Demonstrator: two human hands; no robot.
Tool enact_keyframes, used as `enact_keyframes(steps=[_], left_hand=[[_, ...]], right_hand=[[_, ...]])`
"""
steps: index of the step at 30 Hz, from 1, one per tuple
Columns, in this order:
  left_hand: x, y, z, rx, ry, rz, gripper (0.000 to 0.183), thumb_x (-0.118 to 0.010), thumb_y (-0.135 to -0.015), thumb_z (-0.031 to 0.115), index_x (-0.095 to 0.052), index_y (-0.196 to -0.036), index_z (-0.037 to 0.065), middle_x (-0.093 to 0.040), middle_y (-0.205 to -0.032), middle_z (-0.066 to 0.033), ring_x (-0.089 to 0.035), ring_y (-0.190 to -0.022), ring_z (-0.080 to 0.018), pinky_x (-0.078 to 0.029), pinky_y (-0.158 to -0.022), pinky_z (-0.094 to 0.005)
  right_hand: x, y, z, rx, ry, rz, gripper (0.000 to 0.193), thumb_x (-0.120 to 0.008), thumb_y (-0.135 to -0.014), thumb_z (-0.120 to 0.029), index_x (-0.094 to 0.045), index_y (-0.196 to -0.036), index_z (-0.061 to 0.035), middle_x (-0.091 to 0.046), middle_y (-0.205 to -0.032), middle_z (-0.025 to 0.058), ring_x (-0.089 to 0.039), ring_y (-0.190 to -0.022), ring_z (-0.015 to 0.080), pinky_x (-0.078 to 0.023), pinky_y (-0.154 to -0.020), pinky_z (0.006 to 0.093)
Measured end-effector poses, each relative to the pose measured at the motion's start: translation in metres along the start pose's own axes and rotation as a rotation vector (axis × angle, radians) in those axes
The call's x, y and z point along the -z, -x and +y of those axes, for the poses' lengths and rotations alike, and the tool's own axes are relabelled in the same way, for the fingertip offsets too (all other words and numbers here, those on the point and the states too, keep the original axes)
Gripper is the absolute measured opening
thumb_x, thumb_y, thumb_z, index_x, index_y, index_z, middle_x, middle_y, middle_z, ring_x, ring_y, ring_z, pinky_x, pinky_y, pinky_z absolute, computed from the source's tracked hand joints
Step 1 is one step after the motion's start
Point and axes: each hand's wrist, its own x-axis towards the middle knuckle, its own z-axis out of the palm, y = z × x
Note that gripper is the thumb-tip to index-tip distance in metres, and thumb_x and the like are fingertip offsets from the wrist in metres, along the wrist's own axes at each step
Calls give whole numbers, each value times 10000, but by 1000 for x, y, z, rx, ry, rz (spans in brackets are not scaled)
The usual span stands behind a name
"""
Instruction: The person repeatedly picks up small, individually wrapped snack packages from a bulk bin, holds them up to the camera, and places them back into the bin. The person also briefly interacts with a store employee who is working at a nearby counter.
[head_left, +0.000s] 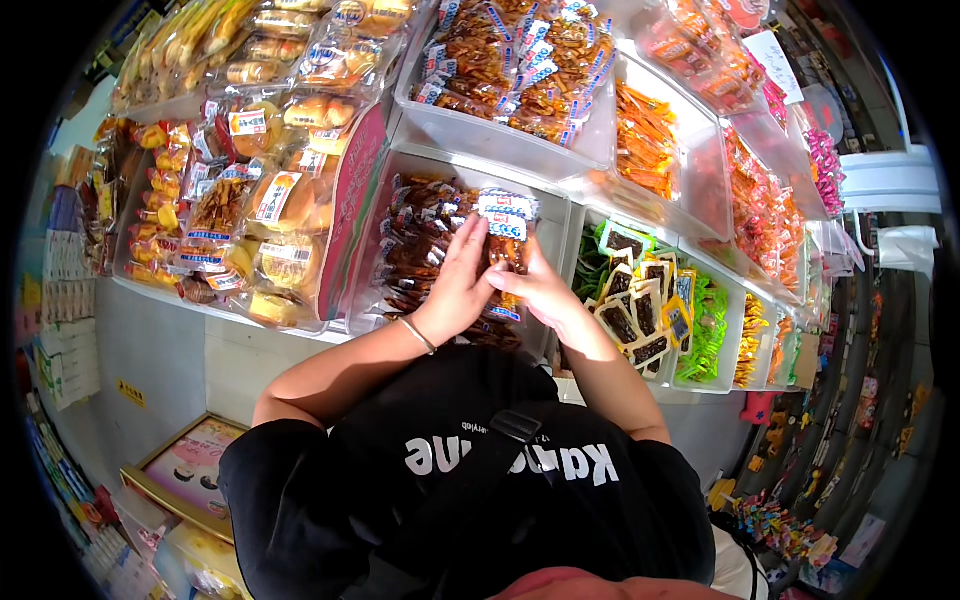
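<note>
My left hand [462, 285] and my right hand [532, 287] come together over a clear plastic bin [555, 215] at the middle of the display. Between them is a bunch of small snack packets [508, 213] with white and blue tops and reddish-brown contents. The left fingers lie close together along its left side, and the right hand closes round its right side. The thumbs meet at the near side. More dark brown snack packets [418, 225] fill the bin to the left of my hands. The lower part of the held packets is partly hidden.
Packaged breads [285, 195] stand at the left behind a pink board [350, 210]. Brown snack packets [530, 60] fill a bin at the back; orange sticks [645, 140] lie beside it. At right are black-and-white packets [635, 305] and green packets [708, 325]. A framed picture [190, 465] stands lower left.
</note>
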Motion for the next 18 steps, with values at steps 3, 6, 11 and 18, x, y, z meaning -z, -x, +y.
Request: enact_keyframes(steps=[3,6,11,18], left_hand=[[1,4,-44,157,10,112,493,-430,-886,168,-231,-1292,-28,-312,-1276,-184,-374,-1146,-253,-358,-915,-320],[23,5,-39,615,814,143,566,-429,-885,155,-118,-1336,14,-459,-1129,-107,-464,-1023,-185,-420,-839,-316],[38,-6,-48,712,753,163,593,-441,-852,103,-114,-1341,25,-346,-1260,-136,-429,-1076,-195,-373,-889,-318],[48,-28,-74,287,-129,228,555,-440,-791,68,-213,-1283,-51,-154,-1331,-298,-186,-1258,-353,-226,-995,-354]], right_hand=[[11,-29,14,-53,187,-40,697,-660,-706,-76,-261,-1274,-11,-431,-1175,93,-440,-1064,173,-357,-911,304],[4,-75,4,-55,1026,-45,617,-626,-721,-195,-332,-1248,-65,-550,-1033,179,-548,-942,260,-419,-827,335],[-24,-146,-3,151,1608,-75,541,-623,-707,-227,-411,-1191,-114,-544,-1058,137,-527,-964,295,-435,-784,383],[-14,-175,22,-66,1700,-90,484,-649,-700,-269,-446,-1086,-59,-561,-976,140,-539,-940,297,-438,-784,381]])
